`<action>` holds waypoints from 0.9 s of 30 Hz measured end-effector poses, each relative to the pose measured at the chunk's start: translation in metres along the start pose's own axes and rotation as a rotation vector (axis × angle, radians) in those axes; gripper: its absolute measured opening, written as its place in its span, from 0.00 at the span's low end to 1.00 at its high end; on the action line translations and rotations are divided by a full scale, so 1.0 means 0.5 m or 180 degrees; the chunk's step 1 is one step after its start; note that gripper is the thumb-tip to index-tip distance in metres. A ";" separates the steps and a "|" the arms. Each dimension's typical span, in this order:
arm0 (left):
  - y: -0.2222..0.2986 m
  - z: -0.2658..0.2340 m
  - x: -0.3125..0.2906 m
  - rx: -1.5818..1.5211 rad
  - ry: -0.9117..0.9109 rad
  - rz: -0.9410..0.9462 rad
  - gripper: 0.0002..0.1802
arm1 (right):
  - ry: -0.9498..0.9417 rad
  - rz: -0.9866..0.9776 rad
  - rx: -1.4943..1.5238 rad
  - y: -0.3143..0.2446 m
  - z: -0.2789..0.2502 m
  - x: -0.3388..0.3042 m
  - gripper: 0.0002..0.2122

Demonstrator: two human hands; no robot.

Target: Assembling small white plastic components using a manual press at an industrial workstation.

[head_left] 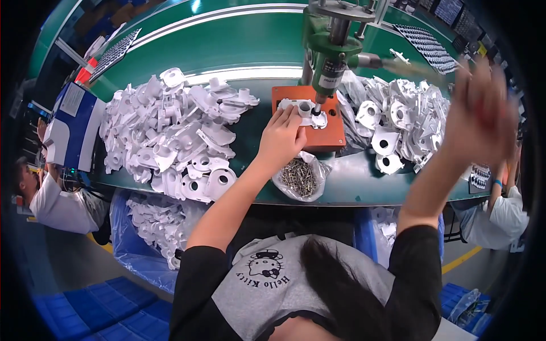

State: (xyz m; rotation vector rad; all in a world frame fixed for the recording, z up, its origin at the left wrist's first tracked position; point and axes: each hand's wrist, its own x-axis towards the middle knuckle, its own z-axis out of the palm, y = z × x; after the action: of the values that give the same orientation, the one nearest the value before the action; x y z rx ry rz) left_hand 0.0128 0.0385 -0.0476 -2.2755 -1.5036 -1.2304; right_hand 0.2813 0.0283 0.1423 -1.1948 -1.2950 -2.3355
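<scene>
1. Worktop (364, 190): green surface shows between left heap (170, 131) and orange block (327, 139).
2. Left heap: white pieces reaching the front edge.
3. Right hand (480, 116): raised, blurred; cannot tell whether its fingers hold anything.
4. Left hand (283, 135): fingers close together, holding white part (289, 103).
5. White part: on orange block, beside press tip (317, 108).
</scene>
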 end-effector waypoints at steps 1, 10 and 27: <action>0.000 0.013 0.001 -0.0091 -0.0043 -0.0029 0.14 | -0.0050 -0.0805 -0.1911 -0.047 0.126 0.094 0.07; 0.000 0.008 0.000 -0.0289 -0.0308 -0.0449 0.27 | 0.2501 -0.3406 -1.0789 -0.403 0.349 0.031 0.17; -0.124 -0.129 0.199 -0.0670 -0.2394 -0.1305 0.18 | 0.7179 -0.4536 -1.1080 -0.197 -0.150 -0.384 0.28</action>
State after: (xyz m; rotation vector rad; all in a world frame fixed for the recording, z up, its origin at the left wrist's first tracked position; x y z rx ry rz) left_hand -0.0575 0.1045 0.0455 -2.8556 -2.2631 -0.6172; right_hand 0.3123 -0.0081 -0.0812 -1.5927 -1.8288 0.0505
